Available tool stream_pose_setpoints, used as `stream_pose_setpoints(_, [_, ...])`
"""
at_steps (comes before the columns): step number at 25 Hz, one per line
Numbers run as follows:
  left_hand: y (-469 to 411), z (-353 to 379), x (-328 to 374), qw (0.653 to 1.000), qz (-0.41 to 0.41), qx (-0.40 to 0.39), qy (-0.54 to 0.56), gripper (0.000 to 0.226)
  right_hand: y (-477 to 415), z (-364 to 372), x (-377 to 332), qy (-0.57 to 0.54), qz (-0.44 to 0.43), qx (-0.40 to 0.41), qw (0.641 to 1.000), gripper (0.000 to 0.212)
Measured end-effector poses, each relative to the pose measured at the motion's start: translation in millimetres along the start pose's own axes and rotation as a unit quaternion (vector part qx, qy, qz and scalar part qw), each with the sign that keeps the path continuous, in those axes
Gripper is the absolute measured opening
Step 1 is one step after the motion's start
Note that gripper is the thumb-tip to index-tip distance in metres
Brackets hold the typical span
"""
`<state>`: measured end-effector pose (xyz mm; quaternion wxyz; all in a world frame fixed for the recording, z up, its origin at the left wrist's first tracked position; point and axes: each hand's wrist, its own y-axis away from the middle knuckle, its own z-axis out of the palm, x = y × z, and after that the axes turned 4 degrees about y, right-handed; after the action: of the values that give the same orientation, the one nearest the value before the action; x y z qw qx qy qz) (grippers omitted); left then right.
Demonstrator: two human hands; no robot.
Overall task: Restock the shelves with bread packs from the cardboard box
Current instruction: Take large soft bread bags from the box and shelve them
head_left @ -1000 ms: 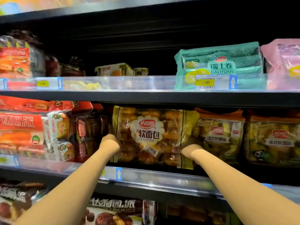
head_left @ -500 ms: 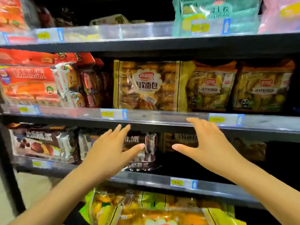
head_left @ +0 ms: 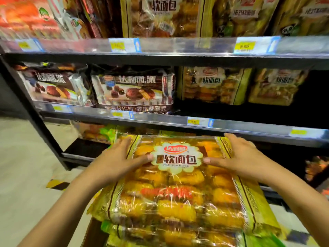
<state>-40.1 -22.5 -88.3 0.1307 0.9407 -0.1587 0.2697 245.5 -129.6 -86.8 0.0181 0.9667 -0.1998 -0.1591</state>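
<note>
Between both hands' fingers (head_left: 124, 145) (thumbs on top): bread pack (head_left: 178, 184)

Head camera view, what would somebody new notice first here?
First, the big yellow bread pack in the lower middle, lying on top of more packs, with the left hand and right hand flat on its far corners. Next, the chocolate pie packs on the shelf above at left, and matching yellow bread packs to their right.

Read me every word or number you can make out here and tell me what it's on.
"软面包": top bread pack under both hands, and bread packs on the shelf.
"派": chocolate pie pack; the other characters are blurred.
Price tags: blurred, unreadable.
Small English line under "软面包": too blurred.
</note>
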Motion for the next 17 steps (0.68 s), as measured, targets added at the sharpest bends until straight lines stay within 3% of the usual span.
stream_pose_setpoints(3, [4.7,9.9,-9.1,0.996,-0.054,0.021,0.065,0.12,4.6,8.1,13.5,-0.06,0.057,-0.008,0.997,0.131])
stream_pose_setpoints(6, [7.2,15.4,-18.3,0.96,-0.087,-0.029,0.265,0.1,9.4,13.7,20.6,-0.166,0.128,-0.048,0.977,0.131])
stream_pose_setpoints(9, [16.4,17.3,-19.6,0.911,-0.085,-0.09,0.393,0.081,10.8,26.2,24.3,-0.295,0.099,-0.059,0.948,0.101])
stream_pose_setpoints(13, [24.1,16.9,-17.0,0.907,-0.052,-0.101,0.405,0.1,18.2,36.0,24.9,-0.429,0.043,-0.016,0.902,0.055])
stream_pose_setpoints(17, [26.5,14.7,-20.5,0.897,-0.019,-0.069,0.436,0.105,24.8,34.4,23.0,-0.47,0.003,0.045,0.882,0.078])
